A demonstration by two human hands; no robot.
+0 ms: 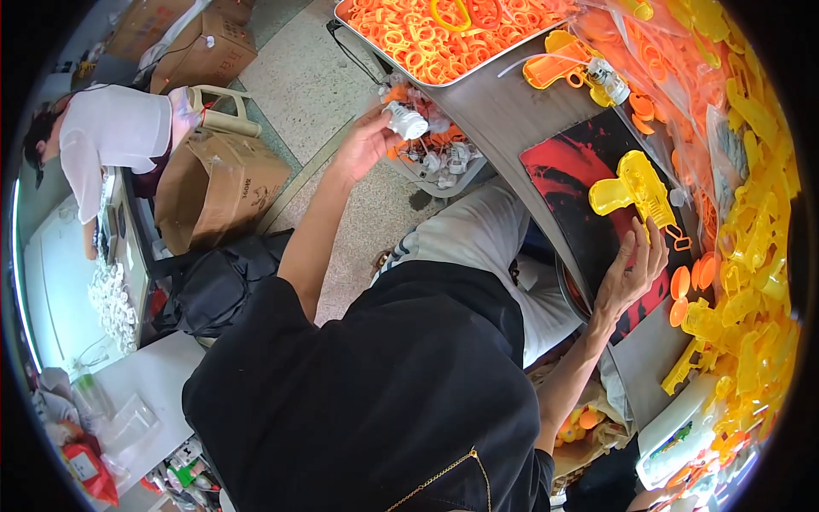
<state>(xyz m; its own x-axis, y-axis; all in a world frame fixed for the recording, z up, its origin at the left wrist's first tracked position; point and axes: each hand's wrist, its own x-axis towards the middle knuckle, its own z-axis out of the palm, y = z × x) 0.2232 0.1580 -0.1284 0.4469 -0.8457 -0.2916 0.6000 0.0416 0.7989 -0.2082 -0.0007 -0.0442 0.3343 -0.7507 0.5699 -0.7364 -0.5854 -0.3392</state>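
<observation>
Flanking one yellow gun, the right hand lies unclenched; the left hand grips one part.

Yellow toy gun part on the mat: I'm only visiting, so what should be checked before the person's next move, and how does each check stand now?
1. White part secure in the left hand: ok, the fingers pinch it.
2. Yellow toy gun part lying on the black-and-red mat: ok.
3. Right hand firmly gripping the yellow part: cannot tell; its fingertips are at the edge.
4. White part beside the yellow part: not ok, they are well apart.
5. White part clear of the grey bin in height: cannot tell from this one view.
</observation>
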